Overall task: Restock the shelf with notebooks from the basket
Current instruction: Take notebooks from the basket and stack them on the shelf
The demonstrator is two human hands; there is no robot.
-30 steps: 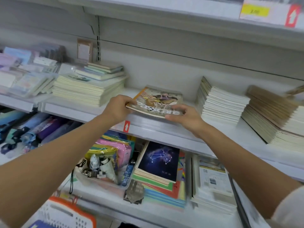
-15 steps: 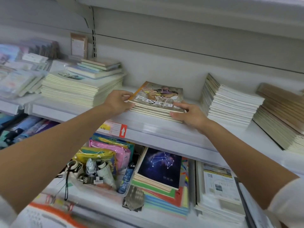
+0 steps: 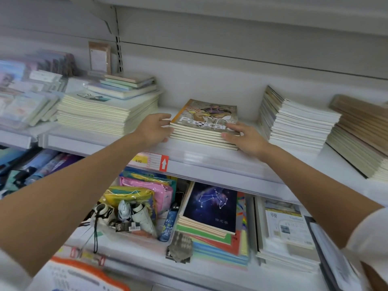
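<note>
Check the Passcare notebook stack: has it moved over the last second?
Yes. The Passcare notebook stack went down and back from the shelf's front lip and now lies flat behind it.

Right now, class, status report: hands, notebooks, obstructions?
Left hand and right hand grip notebook stack. Stack flat on shelf. Cream pile, white pile stand clear.

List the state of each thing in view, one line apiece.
Picture-cover notebook stack, flat on the upper shelf, gripped at both sides.
Left hand, fingers curled round the stack's left edge.
Right hand, thumb on the cover, fingers at the front right corner.
Basket, bottom left, partly out of frame, contents blurred.
Cream notebook pile, flat, smaller books on top.
White notebook pile, stacked, slanting.
Star-map notebook, closed, face up, below the shelf.
</note>
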